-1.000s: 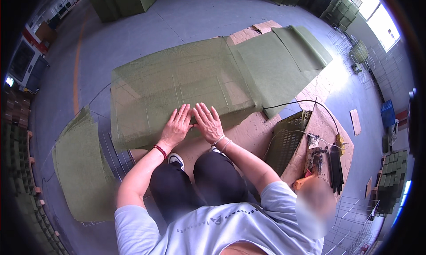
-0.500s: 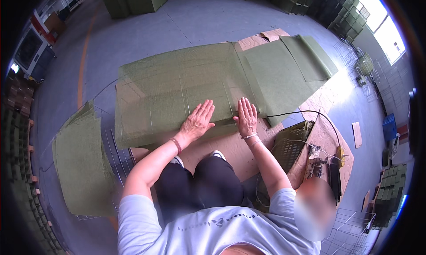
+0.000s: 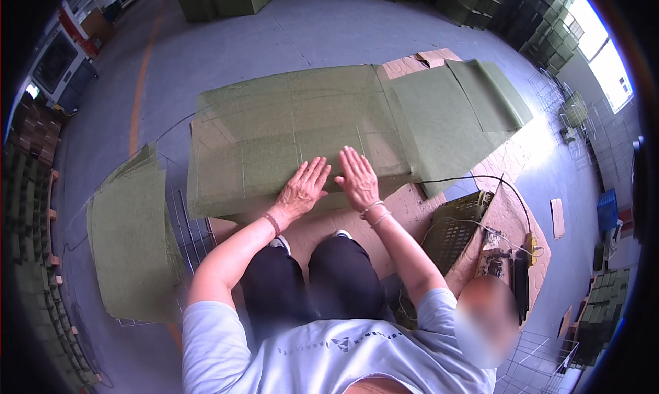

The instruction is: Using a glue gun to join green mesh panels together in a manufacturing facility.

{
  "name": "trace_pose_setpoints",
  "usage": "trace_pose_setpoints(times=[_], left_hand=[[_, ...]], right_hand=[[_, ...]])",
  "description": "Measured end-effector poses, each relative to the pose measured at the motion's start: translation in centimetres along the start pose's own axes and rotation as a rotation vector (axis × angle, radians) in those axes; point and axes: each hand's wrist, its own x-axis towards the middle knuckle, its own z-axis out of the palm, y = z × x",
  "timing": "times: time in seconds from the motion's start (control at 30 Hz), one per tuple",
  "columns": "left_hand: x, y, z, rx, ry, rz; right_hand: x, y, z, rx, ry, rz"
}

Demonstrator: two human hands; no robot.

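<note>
Held the fingers (image 3: 314, 171) of the left hand (image 3: 296, 194) straight and nearly pressed together, with the thumb angled toward the right of the frame. Held those of the right hand (image 3: 359, 184) straight too, slightly spread at the tips, with the thumb pointing toward the left hand. Placed both palm down, close beside each other, over the near edge of one green mesh sheet (image 3: 254, 130) in the middle of the frame; could not tell the pressure. Showed thin wires (image 3: 295, 123) through the mesh.

Wore one beaded bracelet (image 3: 272, 222) on the left wrist, two pale bands (image 3: 375, 206) on the right. Reached up with two bare forearms from the lower part of the frame, slanting inward. Set two white-toed shoes (image 3: 342, 234) below the sheet, beside brown cardboard (image 3: 312, 229).

Had one smoother green sheet (image 3: 439, 112) adjoining at upper right; at left, one pile of green sheets (image 3: 130, 236) beside a wire grid (image 3: 192, 222). Had at right one perforated plastic crate (image 3: 453, 233), one black cable (image 3: 453, 178) and one yellow socket block (image 3: 531, 248).
</note>
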Motion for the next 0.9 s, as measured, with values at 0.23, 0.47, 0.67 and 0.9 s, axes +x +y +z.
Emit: trace_pose_setpoints(times=[0.23,0.47,0.67,0.9], left_hand=[[-1.9,-1.5,-0.5,-0.009,0.034,-0.022],[0.6,-2.0,-0.2,-0.027,0.078,-0.077],[4.5,-3.2,2.3,-0.05,0.097,-0.119],[4.1,-2.2,1.8,-0.027,0.09,-0.135]], right_hand=[[-2.5,-2.0,1.6,-0.15,0.027,0.023],[0.4,1.7,1.0,-0.081,-0.013,-0.175],[5.5,7.0,0.8,0.049,-0.053,-0.07],[5.2,4.3,2.2,-0.097,0.06,0.108]])
